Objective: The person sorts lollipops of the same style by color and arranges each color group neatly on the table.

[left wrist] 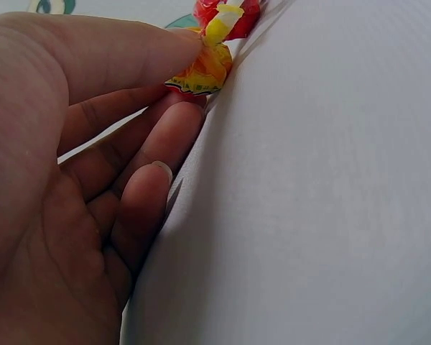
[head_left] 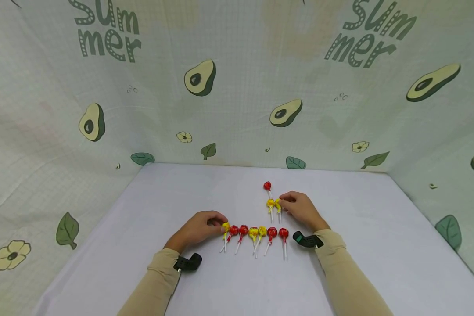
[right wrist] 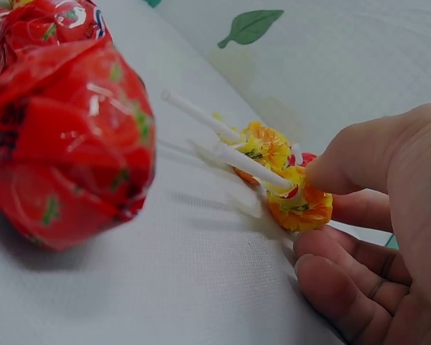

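Note:
My left hand [head_left: 200,227] pinches the head of a yellow lollipop [left wrist: 205,72] between thumb and fingers, at the left end of a row. Beside it in that row lie red lollipops [head_left: 243,230] and yellow lollipops [head_left: 262,231], sticks toward me. Farther back, my right hand [head_left: 301,209] pinches the wrapped head of another yellow lollipop [right wrist: 299,205]. A second yellow lollipop [right wrist: 266,147] lies just left of that one, their sticks about parallel. Behind this pair is a single red lollipop [head_left: 267,186], its stick pointing at them.
A white-covered table [head_left: 205,188] carries everything. Behind it hangs a pale cloth [head_left: 237,109] printed with avocados and leaves. Black bands with camera mounts sit at both wrists. In the right wrist view, a red lollipop [right wrist: 72,144] looms close to the camera.

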Demonstrator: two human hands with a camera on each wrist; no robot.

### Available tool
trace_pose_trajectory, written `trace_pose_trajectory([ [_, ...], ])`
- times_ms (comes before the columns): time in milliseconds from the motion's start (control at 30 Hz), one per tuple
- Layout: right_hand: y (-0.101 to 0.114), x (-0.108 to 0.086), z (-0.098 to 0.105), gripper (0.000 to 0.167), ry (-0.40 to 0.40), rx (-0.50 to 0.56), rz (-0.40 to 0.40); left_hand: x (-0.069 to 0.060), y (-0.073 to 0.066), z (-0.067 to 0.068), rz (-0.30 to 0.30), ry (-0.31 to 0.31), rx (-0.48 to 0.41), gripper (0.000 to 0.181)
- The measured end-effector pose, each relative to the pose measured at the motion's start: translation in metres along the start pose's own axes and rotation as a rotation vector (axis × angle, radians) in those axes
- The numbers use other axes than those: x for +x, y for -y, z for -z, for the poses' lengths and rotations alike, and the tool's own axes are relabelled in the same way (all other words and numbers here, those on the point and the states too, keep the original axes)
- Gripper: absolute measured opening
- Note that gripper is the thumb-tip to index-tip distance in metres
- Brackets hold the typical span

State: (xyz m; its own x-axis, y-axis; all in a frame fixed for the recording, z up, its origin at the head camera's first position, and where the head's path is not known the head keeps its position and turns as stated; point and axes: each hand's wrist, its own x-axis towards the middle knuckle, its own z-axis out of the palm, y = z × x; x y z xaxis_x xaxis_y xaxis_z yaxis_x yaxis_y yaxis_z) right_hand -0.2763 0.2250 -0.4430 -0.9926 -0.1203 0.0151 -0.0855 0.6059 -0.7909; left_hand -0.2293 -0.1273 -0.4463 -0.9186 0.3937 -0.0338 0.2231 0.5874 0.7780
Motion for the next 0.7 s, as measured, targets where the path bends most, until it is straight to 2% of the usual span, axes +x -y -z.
trace_pose_trajectory([
  [467,0.0023,-0.0012,0.0006,0.035,-0.014,0.008,-0.011,0.0008,-0.0001,-0.0007,0.003,0.002,0.012,0.018],
  [700,0.0018,-0.0004,0.0008,0.038,0.005,-0.016,-0.008,-0.0001,-0.0020,-0.0002,0.008,0.000,0.009,0.018],
])
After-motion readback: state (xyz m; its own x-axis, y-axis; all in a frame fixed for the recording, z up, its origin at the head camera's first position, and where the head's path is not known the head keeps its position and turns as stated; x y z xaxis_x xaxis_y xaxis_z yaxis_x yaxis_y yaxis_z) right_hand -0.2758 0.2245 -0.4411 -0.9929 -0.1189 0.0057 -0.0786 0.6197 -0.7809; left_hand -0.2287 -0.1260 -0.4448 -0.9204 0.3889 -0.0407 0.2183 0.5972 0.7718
